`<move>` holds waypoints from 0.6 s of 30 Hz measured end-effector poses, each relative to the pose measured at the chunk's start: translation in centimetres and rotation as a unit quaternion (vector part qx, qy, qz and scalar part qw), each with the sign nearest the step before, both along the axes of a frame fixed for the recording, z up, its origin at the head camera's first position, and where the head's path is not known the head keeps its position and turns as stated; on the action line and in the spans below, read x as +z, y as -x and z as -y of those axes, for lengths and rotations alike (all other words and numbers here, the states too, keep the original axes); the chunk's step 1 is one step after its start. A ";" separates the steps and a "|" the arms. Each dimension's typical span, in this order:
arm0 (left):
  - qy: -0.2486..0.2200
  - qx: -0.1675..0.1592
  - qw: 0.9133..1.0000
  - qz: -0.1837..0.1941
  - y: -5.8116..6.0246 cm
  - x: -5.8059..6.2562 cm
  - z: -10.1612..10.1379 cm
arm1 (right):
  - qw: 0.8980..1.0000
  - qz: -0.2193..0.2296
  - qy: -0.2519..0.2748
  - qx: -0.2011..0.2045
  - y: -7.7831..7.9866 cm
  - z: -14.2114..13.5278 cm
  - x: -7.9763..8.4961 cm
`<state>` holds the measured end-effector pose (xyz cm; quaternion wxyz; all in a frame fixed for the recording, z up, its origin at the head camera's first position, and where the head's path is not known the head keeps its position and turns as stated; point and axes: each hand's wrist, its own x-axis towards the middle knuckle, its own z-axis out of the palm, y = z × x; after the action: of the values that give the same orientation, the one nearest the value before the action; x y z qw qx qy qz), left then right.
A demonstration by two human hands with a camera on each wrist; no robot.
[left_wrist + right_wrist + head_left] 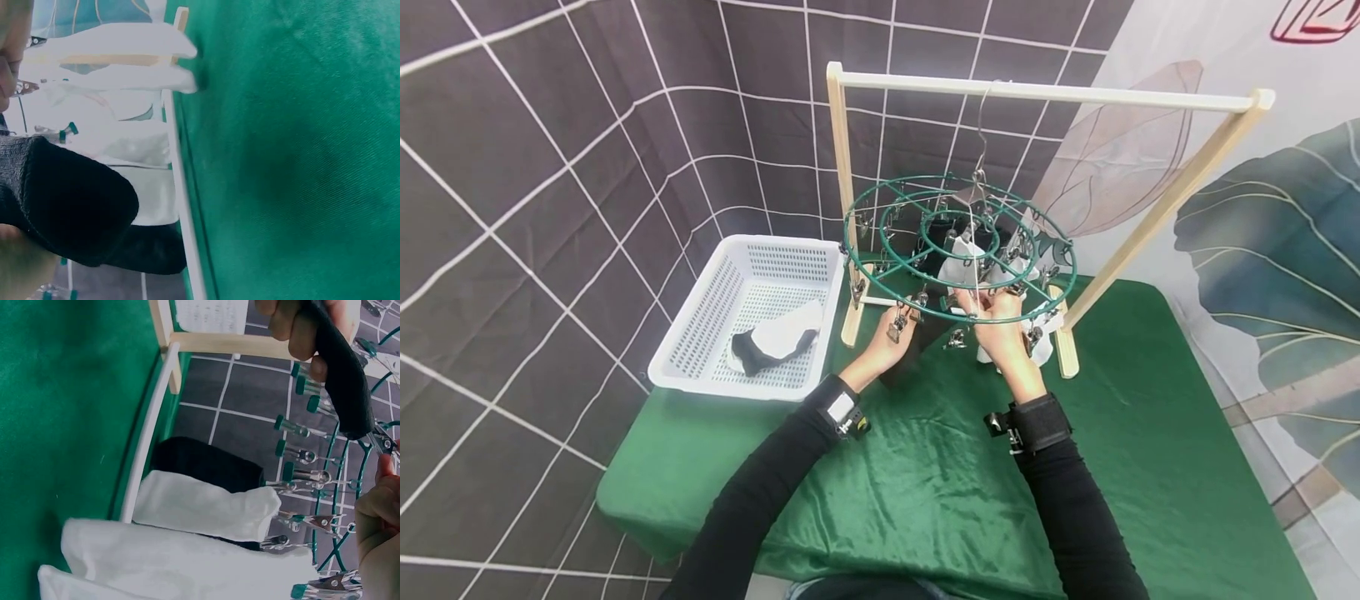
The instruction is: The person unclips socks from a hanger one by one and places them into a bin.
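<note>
1. Dark knit sock [344, 378], tubular; left hand [891, 335] curls round it, below near rim of round green hanger [958, 255].
2. Right hand [997, 318] pinches a metal clip [386, 443] at the sock's end.
3. White socks [203, 506] hang nearby, clipped.
4. Perforated plastic basket [722, 386]: white-and-dark-grey garment [786, 333] lies inside.

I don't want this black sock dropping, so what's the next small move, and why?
Probably ease the pinch of the right hand so the clip closes on the sock, with the left hand holding it. The left hand grips the sock, its end is at the clip, and the right hand pinches that clip. Whether the jaws already bite is unclear.
</note>
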<state>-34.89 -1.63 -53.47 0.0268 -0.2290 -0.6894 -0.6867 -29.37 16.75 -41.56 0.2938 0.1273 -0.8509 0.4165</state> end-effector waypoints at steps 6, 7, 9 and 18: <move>0.235 0.110 0.963 -0.077 -5.2 8.0 0.7 | 1.000 0.007 0.011 0.000 0.0 -0.3 0.0; 0.252 0.111 0.959 -0.072 -5.6 8.7 0.9 | 1.000 0.005 0.011 0.001 0.0 -0.3 0.0; 0.286 0.105 0.951 -0.058 -5.8 9.6 1.4 | 1.000 0.003 0.020 0.009 0.1 -0.5 0.0; 0.528 -0.010 0.847 -0.060 -4.9 13.1 6.6 | 0.998 -0.003 0.008 -0.058 -0.2 -0.6 -0.1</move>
<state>-29.99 -8.22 -40.38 -0.0638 -0.2565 -0.9426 -0.2040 -29.12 17.35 -41.67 0.3209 0.0769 -0.8525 0.4054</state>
